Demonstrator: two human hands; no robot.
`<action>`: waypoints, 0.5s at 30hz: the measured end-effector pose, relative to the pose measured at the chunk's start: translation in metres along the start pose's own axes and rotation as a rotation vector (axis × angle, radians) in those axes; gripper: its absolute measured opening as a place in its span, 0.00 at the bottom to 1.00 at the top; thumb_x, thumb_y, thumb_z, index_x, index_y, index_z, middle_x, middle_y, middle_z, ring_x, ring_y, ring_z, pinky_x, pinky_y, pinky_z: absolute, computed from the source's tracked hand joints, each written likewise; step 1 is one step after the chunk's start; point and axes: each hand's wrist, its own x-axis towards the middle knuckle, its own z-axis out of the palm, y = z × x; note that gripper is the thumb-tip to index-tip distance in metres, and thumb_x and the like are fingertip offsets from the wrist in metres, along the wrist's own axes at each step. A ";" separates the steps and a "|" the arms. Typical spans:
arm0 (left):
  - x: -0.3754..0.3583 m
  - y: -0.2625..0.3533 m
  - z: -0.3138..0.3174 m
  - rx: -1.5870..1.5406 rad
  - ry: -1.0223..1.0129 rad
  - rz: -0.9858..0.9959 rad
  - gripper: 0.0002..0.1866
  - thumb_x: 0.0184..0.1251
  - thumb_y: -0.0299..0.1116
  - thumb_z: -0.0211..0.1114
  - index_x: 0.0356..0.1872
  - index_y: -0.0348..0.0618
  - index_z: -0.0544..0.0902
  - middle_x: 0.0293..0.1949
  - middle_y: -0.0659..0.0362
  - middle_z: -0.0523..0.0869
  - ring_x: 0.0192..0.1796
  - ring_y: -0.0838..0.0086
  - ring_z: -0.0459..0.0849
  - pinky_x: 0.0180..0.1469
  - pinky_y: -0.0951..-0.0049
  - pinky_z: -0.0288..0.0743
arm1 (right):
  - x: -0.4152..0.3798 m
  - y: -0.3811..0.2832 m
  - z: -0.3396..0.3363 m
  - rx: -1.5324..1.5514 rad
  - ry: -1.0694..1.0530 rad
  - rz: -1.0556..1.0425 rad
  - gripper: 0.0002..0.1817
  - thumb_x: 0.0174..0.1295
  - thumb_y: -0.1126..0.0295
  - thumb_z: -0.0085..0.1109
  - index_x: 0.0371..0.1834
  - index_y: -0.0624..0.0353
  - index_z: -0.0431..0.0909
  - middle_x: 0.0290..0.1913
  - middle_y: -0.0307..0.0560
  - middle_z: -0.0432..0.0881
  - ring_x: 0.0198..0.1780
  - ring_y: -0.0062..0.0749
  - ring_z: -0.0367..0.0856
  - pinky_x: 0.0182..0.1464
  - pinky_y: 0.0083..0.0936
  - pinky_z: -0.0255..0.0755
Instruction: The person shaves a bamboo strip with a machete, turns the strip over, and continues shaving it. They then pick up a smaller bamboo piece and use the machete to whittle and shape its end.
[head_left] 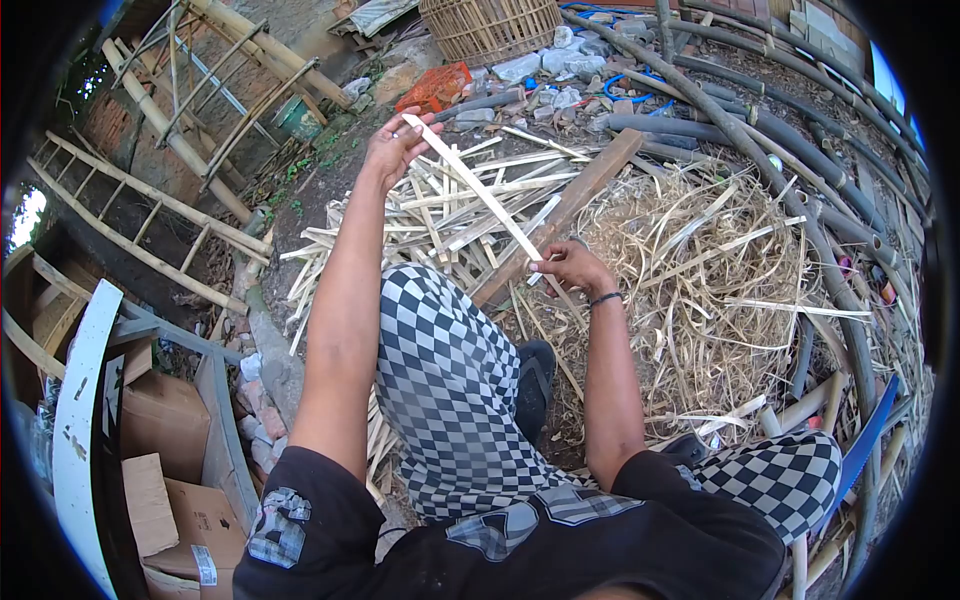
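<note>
A pale, flat bamboo strip (470,182) runs slantwise between my two hands. Its upper end lies in my left hand (393,152), between thumb and fingers. My right hand (575,268), with a dark band at the wrist, pinches the lower end. Beneath the strip, a brown wooden plank (590,185) slopes from beside my knee toward the back. Many loose bamboo strips (430,215) lie in a heap under and beyond my left forearm. Right of my right hand spreads a pile of thin shavings (690,300).
Bamboo poles (790,150) lie along the right and back. A bamboo ladder (130,215) leans at left, above cardboard boxes (190,510). A woven basket (490,28), an orange crate (435,88) and rubble (560,65) stand at the back. A blue saw-like blade (862,445) rests at right.
</note>
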 end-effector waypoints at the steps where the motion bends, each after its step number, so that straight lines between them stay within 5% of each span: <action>1: 0.001 0.000 0.000 0.000 -0.001 0.000 0.24 0.76 0.17 0.53 0.71 0.35 0.66 0.65 0.40 0.79 0.64 0.50 0.83 0.66 0.55 0.82 | 0.002 0.001 0.002 0.000 0.001 0.000 0.18 0.58 0.58 0.79 0.34 0.59 0.80 0.28 0.43 0.86 0.25 0.27 0.87 0.22 0.25 0.75; 3: 0.001 0.002 0.001 -0.033 -0.026 0.019 0.21 0.75 0.17 0.56 0.67 0.33 0.69 0.62 0.40 0.81 0.60 0.51 0.86 0.61 0.58 0.86 | 0.006 0.004 0.008 -0.028 0.033 0.027 0.16 0.60 0.63 0.78 0.35 0.61 0.79 0.29 0.44 0.86 0.24 0.29 0.87 0.24 0.26 0.82; 10: 0.003 0.007 0.007 -0.034 -0.068 0.014 0.21 0.74 0.18 0.58 0.66 0.32 0.70 0.60 0.42 0.83 0.60 0.53 0.86 0.62 0.58 0.86 | 0.030 0.030 0.019 0.069 0.088 0.005 0.18 0.57 0.62 0.80 0.35 0.60 0.79 0.29 0.42 0.86 0.24 0.27 0.86 0.24 0.24 0.78; 15: 0.002 0.016 0.017 0.026 -0.037 0.056 0.19 0.72 0.18 0.63 0.62 0.33 0.74 0.57 0.45 0.85 0.57 0.55 0.88 0.60 0.59 0.87 | 0.026 0.044 0.015 -0.242 0.273 -0.076 0.24 0.46 0.61 0.86 0.39 0.61 0.82 0.30 0.44 0.86 0.34 0.29 0.85 0.36 0.29 0.77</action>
